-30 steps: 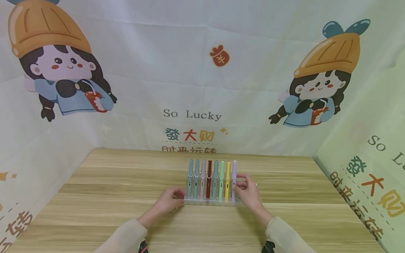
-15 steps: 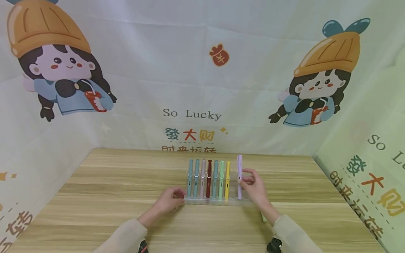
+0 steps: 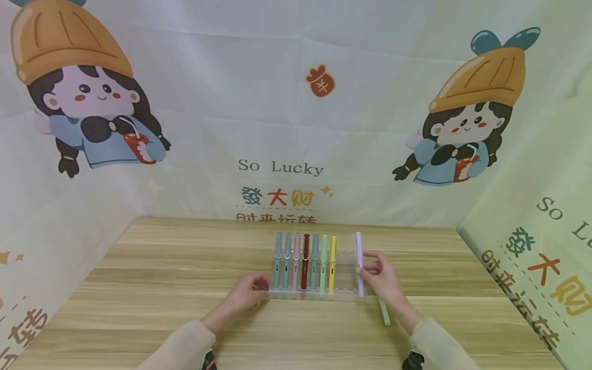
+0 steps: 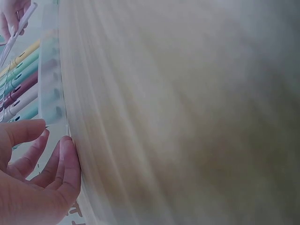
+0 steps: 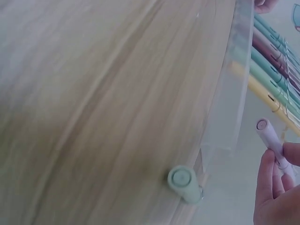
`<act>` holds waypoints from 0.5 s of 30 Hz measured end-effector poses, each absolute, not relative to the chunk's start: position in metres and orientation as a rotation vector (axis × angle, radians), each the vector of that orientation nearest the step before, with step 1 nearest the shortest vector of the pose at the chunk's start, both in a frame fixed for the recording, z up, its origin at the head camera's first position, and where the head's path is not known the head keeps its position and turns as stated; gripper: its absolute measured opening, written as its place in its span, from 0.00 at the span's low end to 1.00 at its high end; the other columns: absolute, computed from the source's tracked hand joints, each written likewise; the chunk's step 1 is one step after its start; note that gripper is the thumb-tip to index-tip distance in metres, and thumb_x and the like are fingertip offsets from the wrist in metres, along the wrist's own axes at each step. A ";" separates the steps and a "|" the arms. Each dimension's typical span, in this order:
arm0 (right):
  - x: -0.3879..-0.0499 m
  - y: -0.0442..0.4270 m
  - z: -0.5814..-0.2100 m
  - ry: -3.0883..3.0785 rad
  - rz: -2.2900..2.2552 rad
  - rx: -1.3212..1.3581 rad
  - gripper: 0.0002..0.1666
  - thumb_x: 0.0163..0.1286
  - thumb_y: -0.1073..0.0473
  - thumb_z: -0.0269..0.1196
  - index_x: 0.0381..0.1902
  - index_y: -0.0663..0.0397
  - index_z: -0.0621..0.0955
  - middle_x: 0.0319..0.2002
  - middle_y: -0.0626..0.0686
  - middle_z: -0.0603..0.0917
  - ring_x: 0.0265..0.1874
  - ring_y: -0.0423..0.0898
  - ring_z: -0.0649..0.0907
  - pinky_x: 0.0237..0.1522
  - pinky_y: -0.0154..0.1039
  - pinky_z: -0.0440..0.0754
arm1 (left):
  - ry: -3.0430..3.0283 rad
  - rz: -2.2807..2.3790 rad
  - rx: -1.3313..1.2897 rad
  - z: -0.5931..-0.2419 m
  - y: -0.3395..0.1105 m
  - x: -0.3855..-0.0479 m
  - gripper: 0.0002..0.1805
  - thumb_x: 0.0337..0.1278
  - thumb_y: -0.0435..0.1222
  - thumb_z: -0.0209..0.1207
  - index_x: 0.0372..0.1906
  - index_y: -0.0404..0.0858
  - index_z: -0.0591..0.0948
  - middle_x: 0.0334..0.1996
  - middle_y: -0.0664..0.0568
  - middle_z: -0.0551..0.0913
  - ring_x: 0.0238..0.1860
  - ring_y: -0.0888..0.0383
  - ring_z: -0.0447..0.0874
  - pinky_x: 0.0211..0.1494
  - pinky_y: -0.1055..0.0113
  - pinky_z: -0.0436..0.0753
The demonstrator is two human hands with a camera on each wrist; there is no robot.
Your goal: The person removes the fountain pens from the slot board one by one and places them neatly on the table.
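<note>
Head: lilac pen slid right, away from the yellow pen — unseated from the rack, I'd judge. Left wrist: left hand holds rack's left end. Right wrist: right hand pinches lilac pen — its end looks free.

Smooth plastic-looking pens with shiny metal-looking clips; clear glossy plastic rack; smooth wood-grained table; creased cloth backdrop.

Perhaps a makeshift studio booth, cartoon-printed cloth backdrop on three sides, wood-grain table
</note>
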State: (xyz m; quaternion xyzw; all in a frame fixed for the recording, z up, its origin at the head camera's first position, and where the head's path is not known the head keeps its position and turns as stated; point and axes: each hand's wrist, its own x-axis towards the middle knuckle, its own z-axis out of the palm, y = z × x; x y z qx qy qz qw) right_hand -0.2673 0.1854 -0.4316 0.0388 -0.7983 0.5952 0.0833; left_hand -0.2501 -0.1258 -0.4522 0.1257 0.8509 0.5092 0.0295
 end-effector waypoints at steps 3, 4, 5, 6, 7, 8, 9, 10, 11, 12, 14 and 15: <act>-0.266 0.190 -0.431 -2.382 1.787 0.131 0.25 0.52 0.74 0.61 0.50 0.65 0.70 0.30 0.60 0.79 0.27 0.48 0.79 0.29 0.39 0.79 | 2.620 1.569 0.390 -0.453 -0.126 -0.250 0.08 0.46 0.24 0.56 0.35 0.28 0.75 0.30 0.47 0.76 0.27 0.57 0.72 0.24 0.63 0.75; -0.265 0.192 -0.430 -2.384 1.788 0.134 0.25 0.53 0.74 0.60 0.50 0.65 0.70 0.30 0.60 0.79 0.27 0.48 0.79 0.29 0.39 0.79 | 2.619 1.569 0.396 -0.453 -0.126 -0.251 0.08 0.47 0.24 0.56 0.35 0.28 0.75 0.30 0.47 0.76 0.27 0.57 0.72 0.24 0.63 0.75; -0.264 0.193 -0.430 -2.387 1.793 0.134 0.25 0.53 0.74 0.60 0.50 0.65 0.69 0.30 0.60 0.78 0.27 0.49 0.79 0.29 0.40 0.79 | 2.618 1.570 0.402 -0.453 -0.126 -0.251 0.08 0.46 0.24 0.56 0.35 0.28 0.75 0.30 0.46 0.76 0.27 0.57 0.72 0.24 0.63 0.75; -0.264 0.195 -0.429 -2.391 1.793 0.136 0.25 0.53 0.74 0.60 0.50 0.66 0.69 0.30 0.61 0.78 0.27 0.49 0.79 0.29 0.40 0.79 | 2.614 1.574 0.404 -0.453 -0.126 -0.251 0.08 0.46 0.24 0.56 0.35 0.28 0.75 0.30 0.46 0.75 0.27 0.57 0.72 0.24 0.63 0.75; -0.264 0.196 -0.429 -2.399 1.784 0.135 0.25 0.53 0.74 0.60 0.51 0.66 0.69 0.30 0.60 0.78 0.27 0.49 0.79 0.29 0.40 0.79 | 2.614 1.574 0.409 -0.452 -0.126 -0.251 0.08 0.47 0.24 0.56 0.35 0.28 0.75 0.30 0.46 0.75 0.27 0.57 0.72 0.23 0.64 0.75; -0.263 0.198 -0.428 -2.403 1.786 0.131 0.25 0.54 0.74 0.60 0.51 0.66 0.69 0.30 0.61 0.78 0.27 0.49 0.79 0.29 0.40 0.79 | 2.613 1.576 0.413 -0.452 -0.127 -0.251 0.08 0.47 0.24 0.56 0.35 0.28 0.75 0.29 0.46 0.75 0.26 0.57 0.72 0.23 0.64 0.75; -0.263 0.199 -0.428 -2.411 1.783 0.127 0.25 0.54 0.74 0.60 0.51 0.66 0.69 0.30 0.61 0.78 0.27 0.49 0.79 0.29 0.39 0.79 | 2.613 1.576 0.417 -0.452 -0.127 -0.251 0.08 0.47 0.23 0.56 0.35 0.28 0.75 0.29 0.46 0.75 0.26 0.57 0.72 0.23 0.64 0.75; -0.262 0.201 -0.427 -2.418 1.781 0.121 0.25 0.54 0.73 0.60 0.51 0.66 0.68 0.31 0.61 0.78 0.27 0.49 0.79 0.29 0.39 0.79 | 2.614 1.576 0.420 -0.452 -0.127 -0.250 0.08 0.46 0.23 0.56 0.35 0.28 0.75 0.29 0.46 0.75 0.26 0.57 0.72 0.23 0.64 0.75; -0.262 0.203 -0.427 -2.423 1.777 0.114 0.25 0.54 0.73 0.60 0.51 0.66 0.68 0.31 0.61 0.78 0.27 0.48 0.79 0.30 0.38 0.79 | 2.613 1.576 0.417 -0.452 -0.127 -0.250 0.08 0.46 0.23 0.56 0.35 0.28 0.75 0.29 0.46 0.75 0.26 0.57 0.72 0.23 0.64 0.75; -0.262 0.205 -0.427 -2.428 1.771 0.109 0.25 0.55 0.73 0.60 0.51 0.66 0.68 0.31 0.61 0.78 0.27 0.48 0.79 0.29 0.38 0.79 | 2.613 1.575 0.416 -0.452 -0.127 -0.250 0.08 0.46 0.23 0.56 0.35 0.28 0.75 0.29 0.47 0.76 0.26 0.57 0.72 0.23 0.64 0.75; -0.261 0.209 -0.427 -2.438 1.761 0.100 0.25 0.55 0.73 0.59 0.51 0.67 0.68 0.31 0.61 0.79 0.27 0.47 0.79 0.29 0.38 0.79 | 2.616 1.572 0.412 -0.452 -0.126 -0.250 0.08 0.46 0.24 0.56 0.35 0.28 0.75 0.29 0.47 0.76 0.27 0.57 0.72 0.24 0.64 0.75; -0.260 0.211 -0.427 -2.447 1.753 0.099 0.25 0.55 0.73 0.59 0.51 0.67 0.68 0.31 0.61 0.79 0.27 0.47 0.79 0.29 0.38 0.79 | 2.618 1.569 0.411 -0.452 -0.126 -0.250 0.08 0.46 0.24 0.56 0.35 0.28 0.75 0.29 0.47 0.76 0.27 0.56 0.73 0.24 0.64 0.75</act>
